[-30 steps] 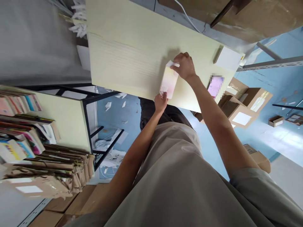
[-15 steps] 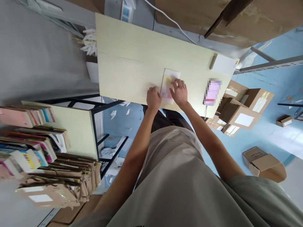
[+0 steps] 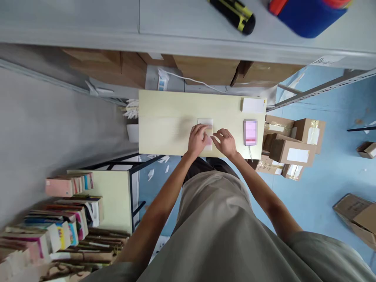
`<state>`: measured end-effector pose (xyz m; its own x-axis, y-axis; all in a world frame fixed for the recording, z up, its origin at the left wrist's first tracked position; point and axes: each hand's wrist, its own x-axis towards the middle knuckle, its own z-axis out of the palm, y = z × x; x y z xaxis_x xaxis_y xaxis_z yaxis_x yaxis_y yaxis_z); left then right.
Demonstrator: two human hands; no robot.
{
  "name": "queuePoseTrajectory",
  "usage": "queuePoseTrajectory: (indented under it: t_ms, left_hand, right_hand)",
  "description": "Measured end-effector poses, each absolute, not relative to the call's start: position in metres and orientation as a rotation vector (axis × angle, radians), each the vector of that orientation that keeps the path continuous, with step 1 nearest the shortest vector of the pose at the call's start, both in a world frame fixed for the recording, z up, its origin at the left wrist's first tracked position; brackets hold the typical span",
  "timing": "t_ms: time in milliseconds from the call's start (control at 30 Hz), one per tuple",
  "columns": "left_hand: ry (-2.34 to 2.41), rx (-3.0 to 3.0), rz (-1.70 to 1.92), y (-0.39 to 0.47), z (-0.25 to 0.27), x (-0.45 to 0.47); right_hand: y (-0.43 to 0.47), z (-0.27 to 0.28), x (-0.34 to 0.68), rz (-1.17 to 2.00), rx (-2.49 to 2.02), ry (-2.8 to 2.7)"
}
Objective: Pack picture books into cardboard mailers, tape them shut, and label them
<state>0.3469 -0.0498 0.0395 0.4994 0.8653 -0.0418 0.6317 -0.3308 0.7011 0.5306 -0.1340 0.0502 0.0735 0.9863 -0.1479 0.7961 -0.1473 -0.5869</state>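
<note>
Down on the pale yellow rectangular tabletop, our left hand lies flat over the small pale pink-and-white paper packet, fingers spread and pressing on it rather than gripping. Our right hand hovers just beside the packet's right edge, fingers loosely curled and half open, with nothing in it as far as we can tell. The packet sits flat near the near edge of the table, roughly mid-width.

What's changed: a second ago we had that packet up off the table, pinched between both hands; half a second ago it was down with both hands on it. Now the left hand has slid onto it and the right has eased off to the side. So it reads to us like the packet is being flattened or smoothed, with the lifting part done.

Further out, to the right of our right hand, there's a pink-screened phone lying on the table, and a white rectangular pad at the far right corner. Brown cardboard boxes are stacked on the blue floor to the right. Colourful books stand on the shelf at near left.
</note>
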Motion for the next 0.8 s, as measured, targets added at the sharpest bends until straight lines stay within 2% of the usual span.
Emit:
queuePoseTrajectory:
  t_ms: [233, 433, 600, 800]
  left_hand:
    - [0.938, 2.198, 0.843, 0.012, 0.157, 0.431]
    - [0.909, 2.262, 1.051, 0.063, 0.226, 0.453]
    - [1.003, 2.241, 1.198, 0.097, 0.249, 0.427]
    - [1.198, 2.213, 1.232, 0.093, 0.228, 0.363]
  right_hand:
    - [-0.072, 0.142, 0.593, 0.264, -1.921, -1.628]
    - [0.006, 0.22, 0.625, 0.136, -1.841, -1.596]
    - [0.086, 0.234, 0.641, 0.104, -1.721, -1.613]
    - [0.156, 0.218, 0.656, 0.176, -1.753, -1.634]
